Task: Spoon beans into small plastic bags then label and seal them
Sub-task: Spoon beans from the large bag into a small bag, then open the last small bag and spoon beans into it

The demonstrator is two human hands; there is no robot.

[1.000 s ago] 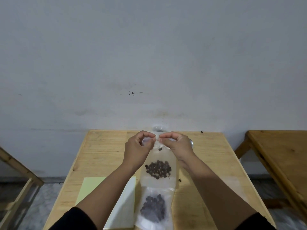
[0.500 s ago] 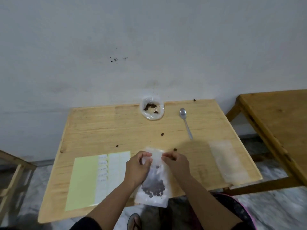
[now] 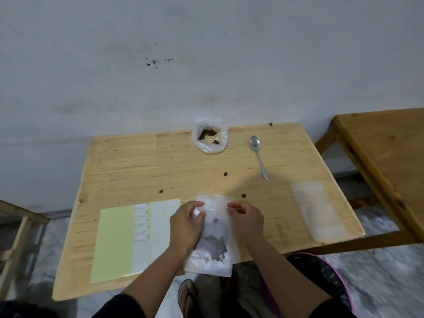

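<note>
Head view: a pale wooden table (image 3: 137,166) stands against a grey-white plastered wall (image 3: 160,76), with mottled grey floor (image 3: 378,267) around it.
Second surface: another wooden table (image 3: 385,161) stands to the right, apart from the first, a strip of floor between them.
Left edge: part of a light wooden frame (image 3: 16,228) shows beside the table.
Held bag: a small clear plastic bag with dark beans pooled at its bottom (image 3: 212,239) lies over the table's near edge, its lower end hanging past it.
Left hand (image 3: 185,226): fingers curled, pinching the bag's upper left side.
Right hand (image 3: 246,220): fingers curled at the bag's upper right edge, pinching it.
Label sheet: a pale green and white sheet of stickers (image 3: 128,239) lies flat just left of the left hand, some labels with writing too small to read.
Far edge: a crumpled clear bag holding a few dark beans (image 3: 210,138) sits by the wall; a metal spoon (image 3: 258,154) lies to its right, apart from it.
Right side: empty clear plastic bags (image 3: 317,212) lie flat near the right edge.
Open wood: loose dark beans (image 3: 225,173) are scattered over the middle.
</note>
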